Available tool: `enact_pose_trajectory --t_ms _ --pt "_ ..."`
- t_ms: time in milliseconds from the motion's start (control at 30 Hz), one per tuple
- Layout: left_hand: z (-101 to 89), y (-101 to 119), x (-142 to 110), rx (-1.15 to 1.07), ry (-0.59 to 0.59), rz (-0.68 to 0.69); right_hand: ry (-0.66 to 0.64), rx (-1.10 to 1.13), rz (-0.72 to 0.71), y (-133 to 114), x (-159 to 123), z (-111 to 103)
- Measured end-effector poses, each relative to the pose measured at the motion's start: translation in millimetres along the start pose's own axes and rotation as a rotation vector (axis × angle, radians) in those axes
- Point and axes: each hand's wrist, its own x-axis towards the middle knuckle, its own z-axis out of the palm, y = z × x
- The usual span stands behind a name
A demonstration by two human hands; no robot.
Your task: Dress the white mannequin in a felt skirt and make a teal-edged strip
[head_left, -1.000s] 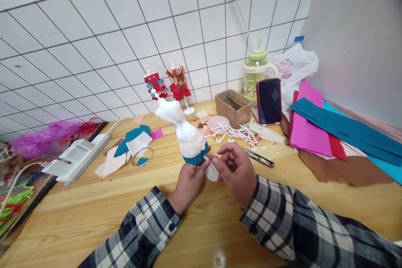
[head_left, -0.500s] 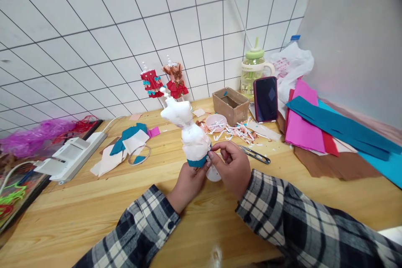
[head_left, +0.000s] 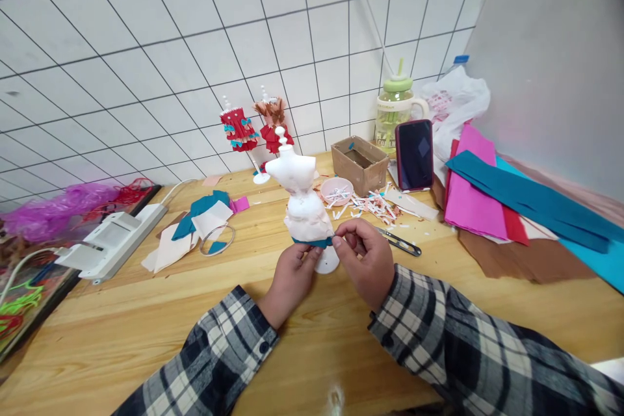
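A small white mannequin (head_left: 292,172) stands nearly upright in front of me, its round white base (head_left: 327,261) showing between my hands. Pale pink paper (head_left: 308,218) wraps its hips, and a teal paper strip (head_left: 312,242) runs along the lower edge. My left hand (head_left: 295,276) is closed at the front, thumb and fingers pinching the strip. From the other side my right hand (head_left: 365,257) pinches the strip's right end between thumb and forefinger. Thread snips (head_left: 400,242) lie on the table just beyond my right hand.
A pink dish (head_left: 336,191) of paper scraps and a cardboard box (head_left: 359,166) stand behind. Two dressed mannequins (head_left: 238,130) are near the wall. A phone (head_left: 414,155), a jug (head_left: 397,114) and folded coloured paper (head_left: 478,188) are right; a power strip (head_left: 112,244) is left.
The mannequin has swung from leaning left to nearly upright. The teal strip's right end is drawn out to the right in my right hand; my left hand stays at the front.
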Motion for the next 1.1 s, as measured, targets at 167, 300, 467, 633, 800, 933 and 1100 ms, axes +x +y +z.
enact_pose_trajectory --t_ms 167,300,467,633,800,933,1100 --pt "0.2 2.8 1.9 -0.141 -0.007 -0.042 -0.014 0.248 0.199 1.8 1.7 6.3" --pt "-1.2 1.7 4.5 -0.174 0.049 -0.045 -0.294 0.57 0.561 3.6 1.5 13.7" --pt "-2.2 0.4 3.8 -0.094 0.107 -0.013 -0.535 0.947 0.858 -1.0 -0.3 12.1" --pt "-0.5 -0.3 2.0 -0.001 0.133 0.028 -0.484 1.01 0.872 0.0 -0.3 10.0" --pt "0.2 -1.3 1.9 -0.007 0.123 0.025 -0.543 1.001 0.857 -1.6 -1.3 11.2" --pt "0.5 -0.7 1.5 -0.002 0.094 -0.009 -0.549 1.112 0.861 -1.9 0.0 7.7" --pt "0.7 -0.2 0.6 0.022 0.081 0.006 -0.62 1.382 0.945 8.1 5.3 0.8"
